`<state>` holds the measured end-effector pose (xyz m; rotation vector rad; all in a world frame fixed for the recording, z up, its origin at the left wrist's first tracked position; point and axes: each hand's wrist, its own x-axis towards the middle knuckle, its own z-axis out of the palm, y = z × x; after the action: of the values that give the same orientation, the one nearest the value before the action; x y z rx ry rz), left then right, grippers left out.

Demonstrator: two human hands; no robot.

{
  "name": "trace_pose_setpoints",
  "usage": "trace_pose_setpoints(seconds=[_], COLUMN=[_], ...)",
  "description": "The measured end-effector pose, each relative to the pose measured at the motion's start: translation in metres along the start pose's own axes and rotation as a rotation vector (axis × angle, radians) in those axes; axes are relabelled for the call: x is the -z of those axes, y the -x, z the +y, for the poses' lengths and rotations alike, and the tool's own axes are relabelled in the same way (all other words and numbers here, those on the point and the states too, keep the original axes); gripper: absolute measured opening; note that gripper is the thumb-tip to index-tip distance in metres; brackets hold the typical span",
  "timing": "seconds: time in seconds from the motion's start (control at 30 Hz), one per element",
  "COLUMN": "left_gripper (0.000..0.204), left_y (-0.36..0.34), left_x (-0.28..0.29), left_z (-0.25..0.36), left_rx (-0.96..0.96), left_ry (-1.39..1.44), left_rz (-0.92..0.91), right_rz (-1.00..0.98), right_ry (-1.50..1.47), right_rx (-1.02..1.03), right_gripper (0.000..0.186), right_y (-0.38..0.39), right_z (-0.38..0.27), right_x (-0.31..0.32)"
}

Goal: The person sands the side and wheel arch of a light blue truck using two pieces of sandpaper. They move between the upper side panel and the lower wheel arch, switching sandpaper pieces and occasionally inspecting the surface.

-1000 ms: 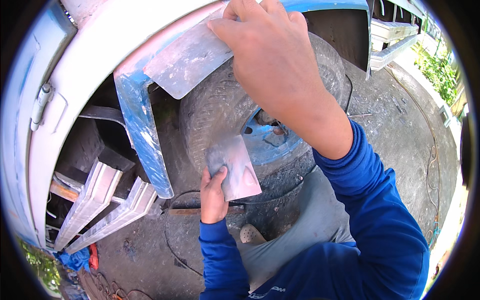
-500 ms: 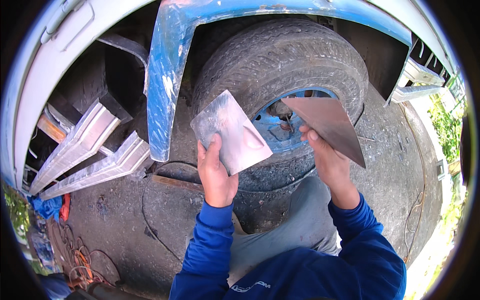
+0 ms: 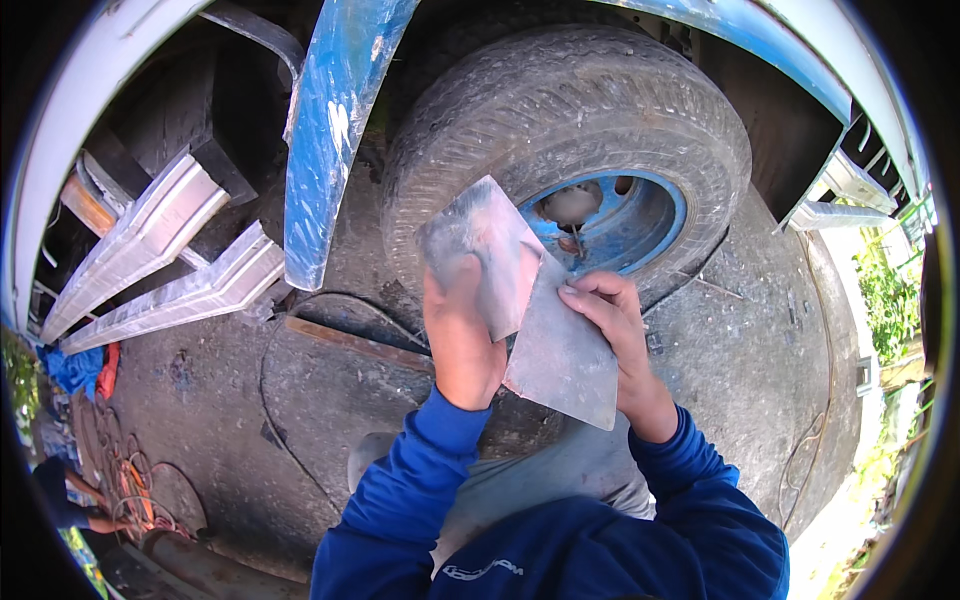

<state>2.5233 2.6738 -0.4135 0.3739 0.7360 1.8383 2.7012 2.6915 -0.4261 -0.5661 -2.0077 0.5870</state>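
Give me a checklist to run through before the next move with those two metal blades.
1. Left hand has a firm grip on the upper blade: ok.
2. Right hand holds the lower blade: ok.
3. Blades touching, overlapped: ok.
4. Filler on the blades: cannot tell, only grey smears show.
5. Fingers off the blade edges: not ok, right fingertips sit at the edge.
6. Fender and tyre within view: ok.
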Motion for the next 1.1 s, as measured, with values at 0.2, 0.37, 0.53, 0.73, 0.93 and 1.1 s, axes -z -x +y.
trace_pose_setpoints(seconds=[0.2, 0.37, 0.53, 0.73, 0.93, 1.1], left_gripper=[0.037, 0.039, 0.036, 0.037, 0.035, 0.034], left_y=[-0.002, -0.005, -0.009, -0.004, -0.001, 0.001], left_x=[0.013, 0.012, 0.023, 0.018, 0.020, 0.022], left_z=[-0.011, 0.022, 0.026, 0.026, 0.025, 0.025], left_rx=[-0.021, -0.021, -0.139, -0.211, -0.217, -0.223], left_ry=[-0.001, -0.054, -0.196, -0.274, -0.292, -0.295], left_rz=[0.052, -0.023, 0.000, -0.039, -0.040, -0.036], right_rz=[-0.066, -0.063, -0.315, -0.439, -0.447, -0.455], right_ry=[0.071, 0.332, 0.657, 0.699, 0.689, 0.665], right_rx=[-0.094, -0.071, 0.390, 0.502, 0.482, 0.478], right_gripper=[0.058, 0.059, 0.047, 0.046, 0.047, 0.045], right_y=[0.005, 0.015, -0.018, -0.035, -0.037, -0.036], right_z=[0.021, 0.041, -0.011, -0.021, -0.022, -0.021], right_x=[0.010, 0.053, 0.071, 0.069, 0.060, 0.055])
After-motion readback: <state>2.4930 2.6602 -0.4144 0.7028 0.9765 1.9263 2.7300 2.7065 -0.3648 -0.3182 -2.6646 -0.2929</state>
